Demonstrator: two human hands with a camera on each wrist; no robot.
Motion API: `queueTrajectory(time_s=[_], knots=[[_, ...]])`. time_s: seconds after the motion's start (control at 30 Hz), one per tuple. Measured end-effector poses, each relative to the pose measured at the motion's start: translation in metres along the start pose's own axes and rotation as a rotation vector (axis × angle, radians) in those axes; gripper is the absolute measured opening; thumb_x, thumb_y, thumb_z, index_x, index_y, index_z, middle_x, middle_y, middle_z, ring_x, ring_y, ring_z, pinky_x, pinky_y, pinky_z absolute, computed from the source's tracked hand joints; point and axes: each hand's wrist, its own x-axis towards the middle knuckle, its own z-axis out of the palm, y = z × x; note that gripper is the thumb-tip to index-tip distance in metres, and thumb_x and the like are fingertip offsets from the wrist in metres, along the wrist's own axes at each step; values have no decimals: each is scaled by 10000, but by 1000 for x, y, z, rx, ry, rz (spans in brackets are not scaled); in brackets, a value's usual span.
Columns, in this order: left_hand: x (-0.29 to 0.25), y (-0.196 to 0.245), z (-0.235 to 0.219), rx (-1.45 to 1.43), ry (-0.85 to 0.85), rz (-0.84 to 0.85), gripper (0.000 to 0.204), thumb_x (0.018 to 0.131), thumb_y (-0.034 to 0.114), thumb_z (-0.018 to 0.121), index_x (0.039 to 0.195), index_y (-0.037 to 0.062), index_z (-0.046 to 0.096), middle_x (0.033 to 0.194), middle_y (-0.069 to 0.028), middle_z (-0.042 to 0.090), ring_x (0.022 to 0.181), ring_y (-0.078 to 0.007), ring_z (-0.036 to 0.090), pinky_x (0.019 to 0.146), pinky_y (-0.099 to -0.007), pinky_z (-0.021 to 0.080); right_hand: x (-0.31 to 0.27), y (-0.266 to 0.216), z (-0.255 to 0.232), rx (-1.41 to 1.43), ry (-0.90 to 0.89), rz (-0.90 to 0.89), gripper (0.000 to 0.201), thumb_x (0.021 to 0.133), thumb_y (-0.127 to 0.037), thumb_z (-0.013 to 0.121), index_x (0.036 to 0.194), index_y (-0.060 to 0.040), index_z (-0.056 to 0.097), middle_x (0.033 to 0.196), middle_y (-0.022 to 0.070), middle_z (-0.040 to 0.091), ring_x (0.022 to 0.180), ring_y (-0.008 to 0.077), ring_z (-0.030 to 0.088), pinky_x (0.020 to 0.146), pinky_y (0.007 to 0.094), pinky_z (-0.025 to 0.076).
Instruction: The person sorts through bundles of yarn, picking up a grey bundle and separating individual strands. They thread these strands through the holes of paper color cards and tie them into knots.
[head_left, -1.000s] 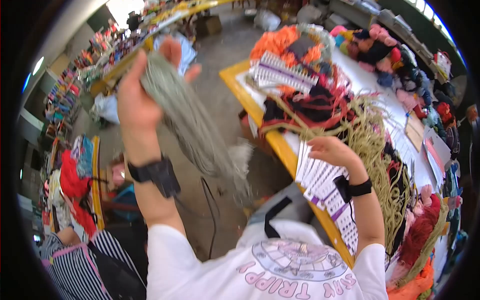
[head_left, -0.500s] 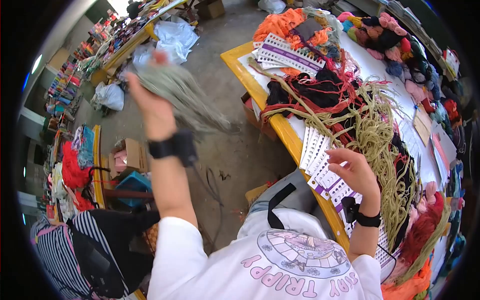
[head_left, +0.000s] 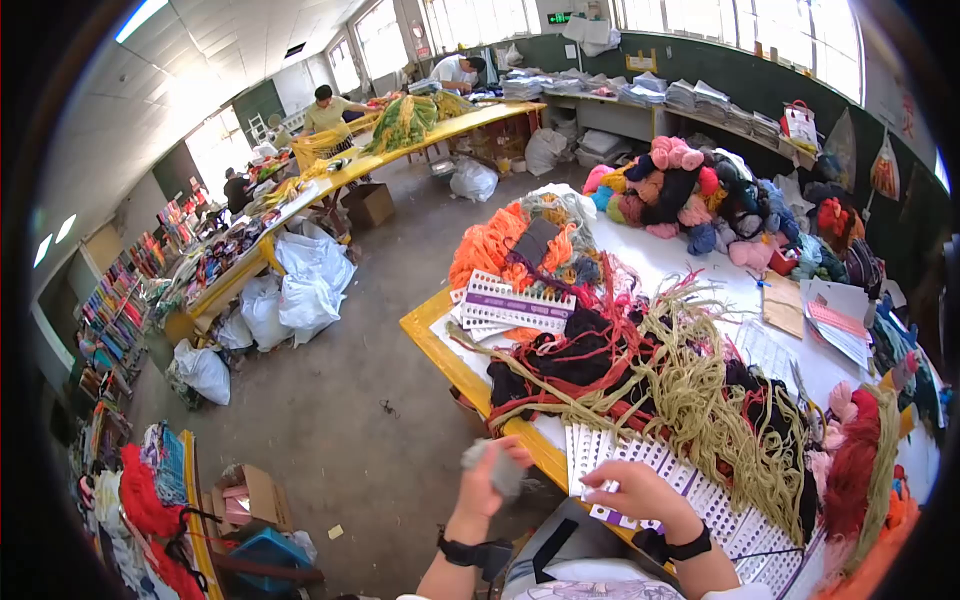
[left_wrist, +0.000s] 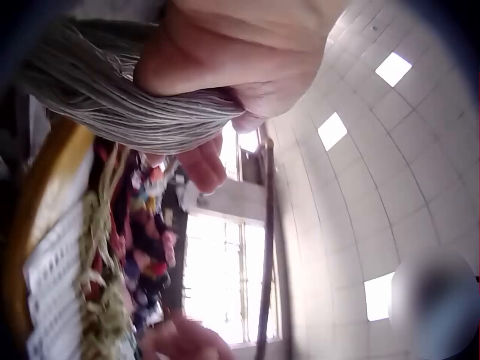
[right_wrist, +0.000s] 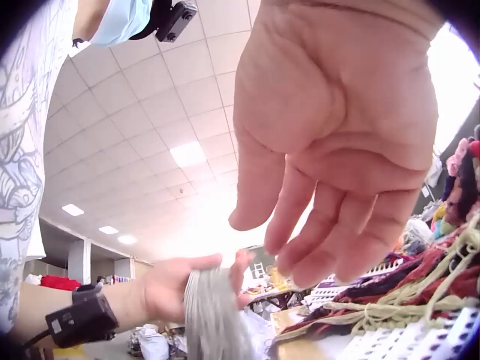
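Note:
My left hand (head_left: 482,492) grips a skein of grey yarn (head_left: 508,474) in front of my body, beside the table's yellow edge. In the left wrist view the skein (left_wrist: 142,120) loops through the hand, under the thumb. From the right wrist the skein (right_wrist: 214,315) hangs down from the left hand. My right hand (head_left: 640,496) holds nothing, its fingers relaxed and slightly bent, over white punched cards (head_left: 590,455) at the table's near edge. Tangled olive-green yarn (head_left: 700,400) lies just beyond it, over black and red yarn.
More punched cards (head_left: 520,302) and orange yarn (head_left: 483,246) lie at the table's far left corner. A heap of coloured skeins (head_left: 690,195) stands at the back. Scissors (head_left: 800,385) lie on the right. White bags (head_left: 312,285) sit on the floor near another long table.
The left hand has come down and in from the left with the grey skein, close to the right hand. My head has lifted, showing more of the room. The right hand still holds nothing.

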Motion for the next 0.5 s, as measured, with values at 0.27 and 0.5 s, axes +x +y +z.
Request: queueTrajectory(time_s=[0.27,0.5], knots=[[9,-25,86,42,-489,-107,713,849,579,319,1226,-19,409,1174,-132,495,1112,-226,453,949,-340,339,7,-24,22,289,222,306,327,689,-177,681,958,-16,589,809,163,619,721,246,610,665,320,464],[10,-17,99,61,-395,-278,642,886,499,326,1259,-21,364,1182,-133,485,1074,-205,482,912,-328,383,-1,-11,3,731,467,113,179,765,-95,633,895,27,620,757,42,617,690,126,576,651,257,476]])
